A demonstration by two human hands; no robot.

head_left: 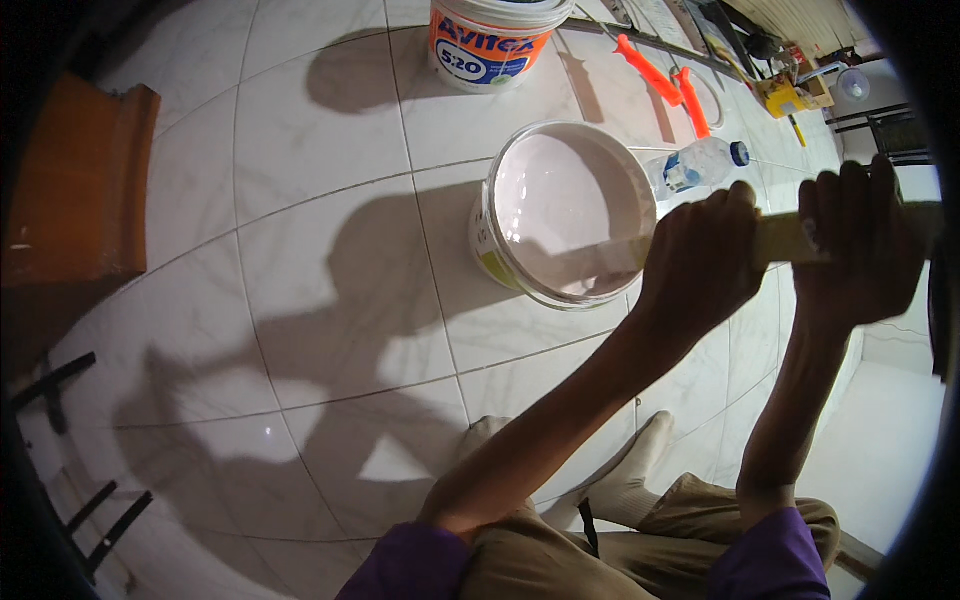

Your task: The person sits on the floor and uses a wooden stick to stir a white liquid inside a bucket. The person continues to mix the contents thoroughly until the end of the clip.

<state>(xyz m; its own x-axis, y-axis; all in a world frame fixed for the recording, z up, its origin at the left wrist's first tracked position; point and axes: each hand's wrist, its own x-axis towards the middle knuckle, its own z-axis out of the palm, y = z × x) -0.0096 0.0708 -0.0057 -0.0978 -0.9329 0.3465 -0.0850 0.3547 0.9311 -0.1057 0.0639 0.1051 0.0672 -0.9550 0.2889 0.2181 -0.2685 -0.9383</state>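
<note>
My left hand (705,245) and right hand (860,245) are wrapped closed around a straight, pale yellowish stick (780,238); its whitish-smeared lower end points leftward into the bucket (487,235) of pale paint (560,195), its long axis slanting up rightward.

Bucket (485,238): white, round, lidless; stood upright at upper centre.
Liquid (560,195): pale pink, glossy; lay inside the bucket.
Stick (782,240): pale yellow, long; reached from right of frame into the bucket.

Pale pink paint (565,200), yellowish stick (780,238), marbled white tiles (310,290)
</note>
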